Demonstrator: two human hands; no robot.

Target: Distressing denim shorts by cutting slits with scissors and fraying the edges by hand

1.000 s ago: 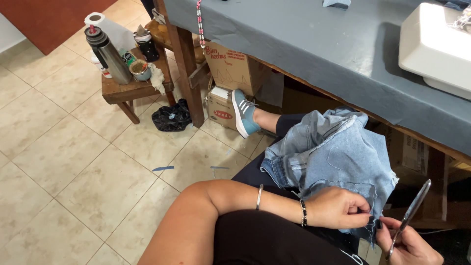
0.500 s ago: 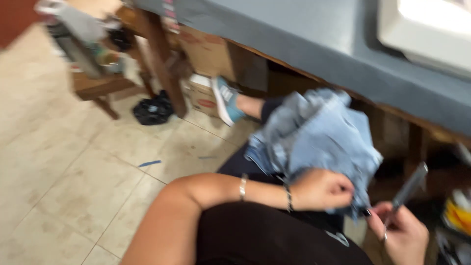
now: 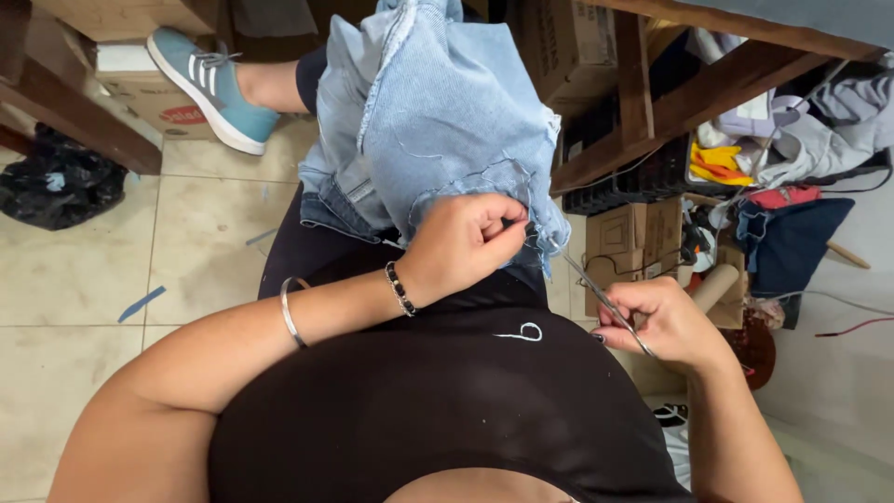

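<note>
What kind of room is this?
Probably a home sewing or mending workroom: light denim lies on the lap, the right hand holds a thin metal tool, and clothes pile under a wooden table.

left side: we see open tile floor [image 3: 84, 279], only a black bag [image 3: 56, 182] by it
ahead: denim [image 3: 447, 112] fills the lap
right side: table brace [image 3: 689, 107], boxes [image 3: 633, 237], crate [image 3: 633, 182] and heaped clothes [image 3: 792, 140] crowd close

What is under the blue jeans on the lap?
Under the jeans you can see dark trouser legs and the left hand pinching the hem. The knees are covered by the denim.
</note>
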